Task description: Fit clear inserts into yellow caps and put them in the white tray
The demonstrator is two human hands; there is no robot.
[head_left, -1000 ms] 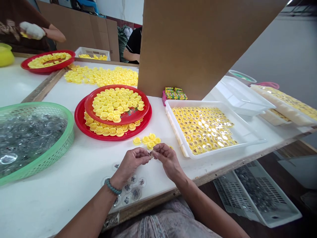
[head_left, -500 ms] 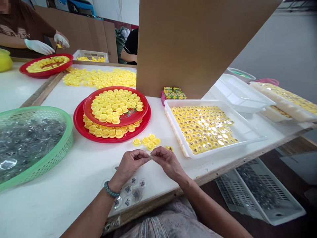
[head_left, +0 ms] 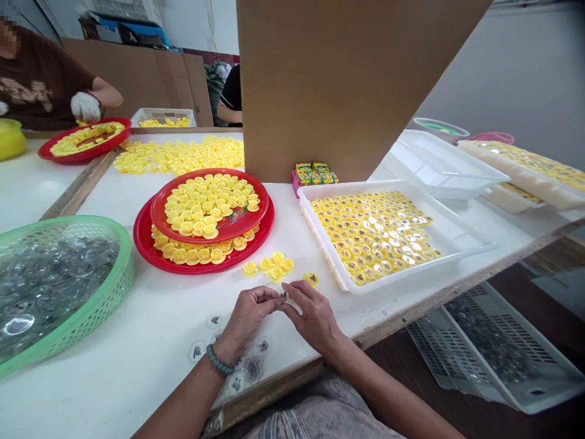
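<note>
L hand (head_left: 247, 314) pinches small dark piece (head_left: 284, 295) — R hand (head_left: 315, 310) beside it, thumb & forefinger apart, prob. to steady it.

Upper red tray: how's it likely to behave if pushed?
The upper red tray probably slides or rocks: it sits off-centre over yellow pieces in the lower red tray. Pieces on it look loose, so some may spill. Its even, unsagging rim suggests it's fairly stiff.

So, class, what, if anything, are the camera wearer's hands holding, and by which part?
A small dark piece, pinched by the left hand; whether the right hand also grips it is unclear. Too small to tell which part is held.
</note>
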